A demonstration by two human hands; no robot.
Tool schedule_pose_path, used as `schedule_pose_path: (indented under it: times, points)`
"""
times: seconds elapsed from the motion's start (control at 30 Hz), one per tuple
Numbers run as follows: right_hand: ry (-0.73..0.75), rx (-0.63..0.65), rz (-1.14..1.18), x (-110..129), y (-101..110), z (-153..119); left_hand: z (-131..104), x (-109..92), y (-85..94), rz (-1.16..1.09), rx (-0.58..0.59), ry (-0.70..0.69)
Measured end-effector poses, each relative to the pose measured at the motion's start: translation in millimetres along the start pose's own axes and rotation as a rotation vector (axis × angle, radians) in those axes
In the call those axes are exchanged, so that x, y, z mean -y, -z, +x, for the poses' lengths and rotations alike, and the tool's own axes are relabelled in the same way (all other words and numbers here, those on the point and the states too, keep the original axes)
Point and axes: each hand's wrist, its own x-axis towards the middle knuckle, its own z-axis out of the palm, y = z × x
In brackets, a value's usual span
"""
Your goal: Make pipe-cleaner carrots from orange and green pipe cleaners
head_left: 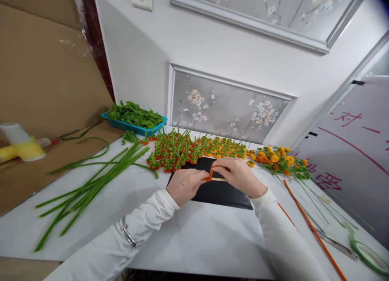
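My left hand (186,186) is closed at the fingertips on an orange fuzzy stem (210,174) wound at the end of a thin wooden stick (219,179). Pinched between the fingers of my right hand (238,175) is the upper part of the same orange stem, bent upward. Both hands are over a black mat (223,195), the fingertips close together. Just behind them stand rows of small orange-red pieces with green stems (174,151) and yellow-orange ones (223,146).
Green fuzzy stems (94,188) lie at left, below a blue tray (133,128) of green pieces. At right are finished-looking orange flowers (278,157), long orange stems (314,230), scissors (338,246) and green tape (369,256). A wall stands behind.
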Motion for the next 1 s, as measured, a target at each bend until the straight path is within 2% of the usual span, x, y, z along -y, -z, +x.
schedule_pose_path:
  times: [0.2,0.3,0.57,0.8,1.0]
  points:
    - [-0.057,0.236,0.36,-22,2,5,-1,-3,-1.2,-0.192,-0.059,-0.034]
    - [-0.038,0.29,0.438,-27,1,5,0,-5,1.8,-0.254,-0.08,0.005]
    - [-0.101,0.26,0.309,-9,-2,-1,3,-4,3.7,-0.449,-0.126,0.26]
    - [-0.008,0.194,0.14,7,-5,-4,3,1,-2.2,-0.461,-0.137,0.328]
    - [0.027,0.141,-0.136,16,-8,-8,2,4,-3.8,-0.314,-0.085,0.339]
